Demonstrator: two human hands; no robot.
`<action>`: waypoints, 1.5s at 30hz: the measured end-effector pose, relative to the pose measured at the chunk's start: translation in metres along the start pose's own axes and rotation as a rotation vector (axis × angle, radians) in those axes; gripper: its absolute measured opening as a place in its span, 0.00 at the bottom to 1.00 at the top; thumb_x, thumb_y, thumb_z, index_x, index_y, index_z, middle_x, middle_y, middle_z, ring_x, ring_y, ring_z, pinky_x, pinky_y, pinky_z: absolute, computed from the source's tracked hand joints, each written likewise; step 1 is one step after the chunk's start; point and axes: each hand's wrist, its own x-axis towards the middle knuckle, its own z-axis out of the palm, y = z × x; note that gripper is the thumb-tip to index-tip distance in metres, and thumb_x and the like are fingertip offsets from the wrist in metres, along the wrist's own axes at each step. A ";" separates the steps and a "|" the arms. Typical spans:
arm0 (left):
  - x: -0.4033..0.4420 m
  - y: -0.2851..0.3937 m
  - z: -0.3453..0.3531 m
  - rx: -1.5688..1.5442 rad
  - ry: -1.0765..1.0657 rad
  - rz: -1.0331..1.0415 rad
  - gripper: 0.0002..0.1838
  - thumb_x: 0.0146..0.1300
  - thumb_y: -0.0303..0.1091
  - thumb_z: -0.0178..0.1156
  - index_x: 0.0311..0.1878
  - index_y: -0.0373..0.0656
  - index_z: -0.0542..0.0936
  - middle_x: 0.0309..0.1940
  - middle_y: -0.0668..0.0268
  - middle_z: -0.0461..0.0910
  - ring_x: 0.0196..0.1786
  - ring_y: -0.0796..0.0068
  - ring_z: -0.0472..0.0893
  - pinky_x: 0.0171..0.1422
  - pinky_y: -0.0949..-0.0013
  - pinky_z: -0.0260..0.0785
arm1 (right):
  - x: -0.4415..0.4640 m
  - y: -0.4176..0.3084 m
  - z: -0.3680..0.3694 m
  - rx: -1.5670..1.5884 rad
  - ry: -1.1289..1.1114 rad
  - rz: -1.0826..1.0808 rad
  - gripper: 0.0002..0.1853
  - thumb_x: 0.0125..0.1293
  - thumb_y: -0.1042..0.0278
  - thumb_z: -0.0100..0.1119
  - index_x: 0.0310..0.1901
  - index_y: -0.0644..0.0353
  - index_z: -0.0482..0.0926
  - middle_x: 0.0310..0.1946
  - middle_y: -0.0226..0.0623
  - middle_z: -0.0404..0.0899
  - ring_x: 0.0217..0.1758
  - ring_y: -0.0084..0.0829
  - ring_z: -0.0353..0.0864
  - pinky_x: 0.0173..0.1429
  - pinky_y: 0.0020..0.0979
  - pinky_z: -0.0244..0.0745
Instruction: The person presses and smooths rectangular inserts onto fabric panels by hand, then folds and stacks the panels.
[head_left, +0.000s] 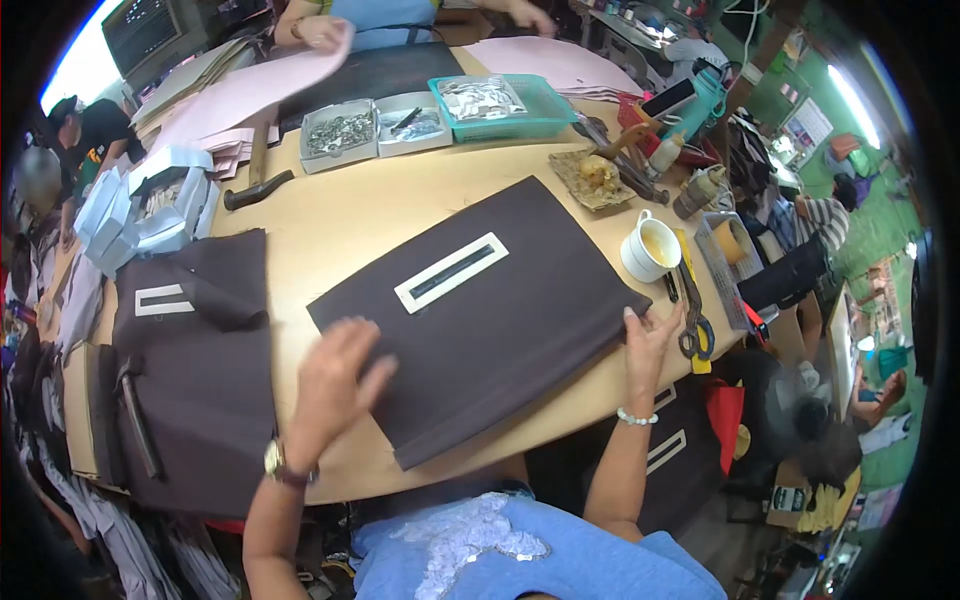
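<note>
A dark fabric panel (500, 330) lies slanted on the wooden table, with a white rectangular frame (452, 273) around a dark slot on it. My right hand (650, 345) pinches the panel's right corner between thumb and fingers. Over the panel's lower left edge is my left hand (345, 385), blurred, its fingers apart and holding nothing. To the left lies a second dark panel (215, 350) with a white frame piece (163, 300) and a hammer (138, 420) on it.
Boxes of small metal parts (338, 135), a teal tray (545, 118) and a second hammer (258, 190) stand at the back. A white cup (650, 247), scissors (692, 340) and a grey basket (722, 285) sit right. Across the table, a person's hand (322, 34) touches pink sheets (240, 98).
</note>
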 end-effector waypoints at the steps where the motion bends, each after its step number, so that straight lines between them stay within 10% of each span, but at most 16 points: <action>1: 0.015 -0.011 0.002 0.113 0.045 -0.035 0.21 0.53 0.36 0.66 0.48 0.36 0.77 0.49 0.51 0.77 0.54 0.53 0.75 0.58 0.59 0.67 | -0.008 -0.011 0.004 -0.028 0.000 0.015 0.48 0.58 0.70 0.62 0.70 0.62 0.35 0.52 0.60 0.70 0.50 0.43 0.76 0.54 0.36 0.71; 13: 0.089 -0.061 0.008 -0.165 -0.380 -0.510 0.16 0.46 0.30 0.67 0.40 0.36 0.80 0.39 0.52 0.79 0.42 0.68 0.79 0.46 0.62 0.70 | -0.048 -0.040 0.035 -0.135 -0.062 -0.100 0.47 0.58 0.81 0.53 0.69 0.65 0.29 0.69 0.64 0.40 0.71 0.56 0.51 0.74 0.41 0.48; 18: 0.060 -0.058 0.020 -0.459 -0.312 -0.164 0.23 0.50 0.22 0.62 0.53 0.41 0.78 0.46 0.53 0.80 0.51 0.64 0.78 0.66 0.65 0.61 | -0.050 -0.020 0.021 0.114 0.076 -0.158 0.45 0.59 0.81 0.52 0.70 0.65 0.31 0.69 0.63 0.43 0.70 0.53 0.55 0.74 0.40 0.48; 20: 0.054 -0.043 0.014 -0.475 -0.587 -0.206 0.26 0.51 0.21 0.60 0.57 0.43 0.76 0.52 0.55 0.78 0.54 0.62 0.76 0.72 0.65 0.51 | -0.054 -0.005 0.004 0.111 0.172 -0.157 0.43 0.60 0.80 0.53 0.70 0.66 0.35 0.68 0.62 0.49 0.69 0.47 0.59 0.73 0.39 0.50; 26: 0.028 0.033 0.047 -0.582 -0.630 -0.124 0.23 0.52 0.18 0.52 0.54 0.38 0.77 0.34 0.63 0.75 0.35 0.75 0.72 0.45 0.74 0.65 | -0.074 0.035 -0.085 0.101 0.411 -0.065 0.41 0.61 0.78 0.55 0.70 0.66 0.41 0.70 0.56 0.48 0.70 0.45 0.56 0.72 0.38 0.52; 34: 0.010 0.172 0.121 -0.718 -0.895 0.290 0.30 0.52 0.20 0.51 0.62 0.41 0.70 0.43 0.52 0.75 0.51 0.55 0.74 0.57 0.63 0.65 | -0.120 0.122 -0.261 -0.211 0.705 0.209 0.42 0.57 0.82 0.56 0.69 0.68 0.43 0.67 0.47 0.57 0.56 0.33 0.74 0.62 0.28 0.64; 36: -0.005 0.197 0.158 -0.776 -0.897 0.434 0.30 0.54 0.21 0.52 0.65 0.42 0.67 0.55 0.48 0.72 0.62 0.48 0.68 0.66 0.60 0.60 | -0.133 0.173 -0.330 -0.341 0.715 0.228 0.25 0.57 0.79 0.57 0.56 0.70 0.61 0.68 0.48 0.56 0.64 0.37 0.65 0.66 0.30 0.59; 38: -0.021 0.228 0.190 -0.916 -1.031 0.420 0.30 0.56 0.22 0.52 0.65 0.43 0.66 0.61 0.46 0.67 0.68 0.46 0.61 0.71 0.58 0.54 | -0.143 0.216 -0.394 -0.516 0.705 0.277 0.12 0.57 0.76 0.58 0.43 0.72 0.79 0.69 0.49 0.54 0.71 0.41 0.56 0.70 0.33 0.54; 45: -0.097 0.282 0.304 -1.047 -1.312 0.029 0.26 0.60 0.25 0.55 0.64 0.41 0.67 0.49 0.58 0.77 0.49 0.73 0.75 0.55 0.73 0.68 | -0.149 0.242 -0.464 -0.278 0.884 0.788 0.21 0.60 0.59 0.62 0.50 0.64 0.76 0.54 0.37 0.74 0.56 0.33 0.74 0.60 0.34 0.67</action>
